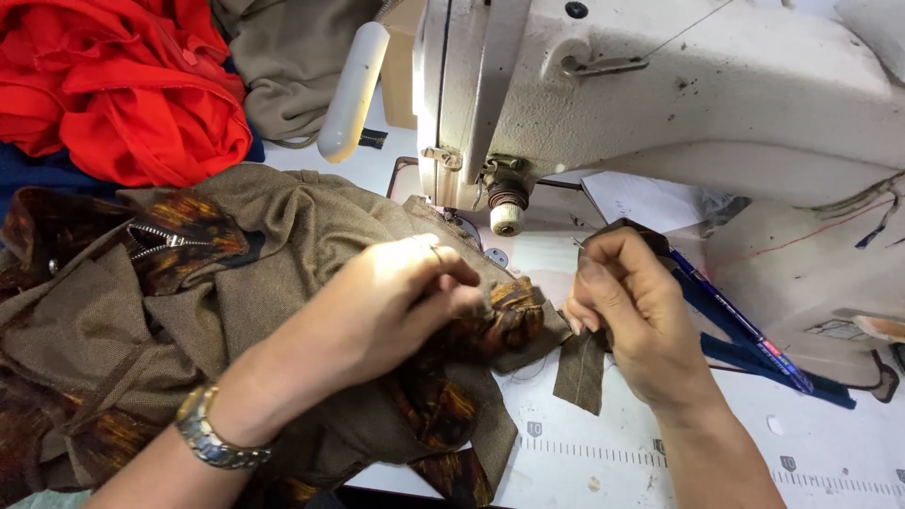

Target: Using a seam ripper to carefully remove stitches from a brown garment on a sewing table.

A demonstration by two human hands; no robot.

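Looking down from my head camera, I see my two bare hands working at an industrial sewing machine, cream-white and scuffed, which fills the upper right of the view. My left hand, with a metal wristwatch on the wrist, rests on top of a brown tweed garment; its fingers are curled in and pinched closed on the fabric at the garment's edge, where an orange-and-black patterned lining shows. My right hand sits just beside it to the right, fingers bent and closed, gripping a narrow strip of the same brown cloth that hangs down below my fingers onto the table. The two hands are near each other, almost touching, with the fabric edge held between them, just in front of the machine's needle area and its presser foot knob. The bulk of the garment spreads out to my left and under my left forearm, and a metal zipper shows in a patterned panel at the far left. Behind my right hand a blue pen lies slanted on the white table, which carries a printed ruler scale along its front edge. At the upper left lies a heap of bright red fabric, with a pile of beige cloth beside it and a white rounded lever of the machine slanting down next to that.
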